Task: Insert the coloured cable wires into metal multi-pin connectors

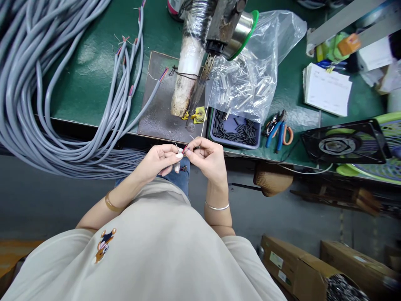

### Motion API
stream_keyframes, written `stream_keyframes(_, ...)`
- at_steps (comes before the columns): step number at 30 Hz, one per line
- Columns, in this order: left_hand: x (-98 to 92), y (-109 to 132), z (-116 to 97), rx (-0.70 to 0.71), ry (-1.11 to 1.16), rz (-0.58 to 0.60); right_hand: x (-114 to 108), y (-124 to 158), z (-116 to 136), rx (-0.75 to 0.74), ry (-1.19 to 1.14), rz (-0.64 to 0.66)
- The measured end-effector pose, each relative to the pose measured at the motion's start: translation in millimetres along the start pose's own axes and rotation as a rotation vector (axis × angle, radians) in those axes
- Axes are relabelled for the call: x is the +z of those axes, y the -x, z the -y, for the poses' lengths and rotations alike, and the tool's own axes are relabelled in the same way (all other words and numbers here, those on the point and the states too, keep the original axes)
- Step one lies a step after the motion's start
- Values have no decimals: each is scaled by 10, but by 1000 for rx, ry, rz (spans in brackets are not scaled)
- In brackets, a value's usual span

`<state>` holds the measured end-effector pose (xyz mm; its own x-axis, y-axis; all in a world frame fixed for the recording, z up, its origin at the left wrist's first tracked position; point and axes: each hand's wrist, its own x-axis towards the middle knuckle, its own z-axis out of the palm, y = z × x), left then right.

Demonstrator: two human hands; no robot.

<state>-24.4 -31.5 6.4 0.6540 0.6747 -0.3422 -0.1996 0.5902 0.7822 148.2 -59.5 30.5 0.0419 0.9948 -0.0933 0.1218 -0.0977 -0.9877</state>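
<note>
My left hand [158, 162] and my right hand [209, 158] meet just below the front edge of the green workbench [84, 83]. Both pinch thin coloured wire ends [184, 149] of a grey cable between fingertips. A small clear piece [177, 166] hangs under my left fingers. Straight ahead on a dark metal plate [156, 108] stands a soldering iron [200, 81] wrapped in white tape, tip pointing down toward me.
A large bundle of grey cables [37, 83] fills the left side and hangs over the bench edge. A plastic bag of clear tubes [250, 75], a tray of black sleeves [234, 131], blue cutters [277, 131], a fan [341, 144] and papers [327, 90] lie right. Cardboard boxes [313, 267] stand on the floor.
</note>
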Motion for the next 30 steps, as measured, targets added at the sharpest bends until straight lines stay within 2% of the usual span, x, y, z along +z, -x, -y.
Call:
stream_keyframes(2, 41, 3, 21, 69, -23, -98, 23, 5, -17, 13, -7, -16)
stream_keyframes(5, 110, 8, 50, 245, -55, -232, 63, 20, -28, 35, -12, -51)
stream_keyframes(8, 166, 12, 64, 385, -128, -317, 100, 46, -23, 44, -11, -84)
stream_keyframes(11, 194, 10, 58, 453, -218, -375, 121, 66, -24, 49, -21, -108)
stream_keyframes(16, 185, 5, 37, 420, -281, -380, 106, 58, -47, 51, -62, -103)
stream_keyframes(23, 164, 7, 15, 396, -177, -337, 119, 52, -30, 43, -25, -127)
stream_keyframes(30, 188, 9, -24, 375, -171, -364, 164, 79, -9, -114, 143, -212)
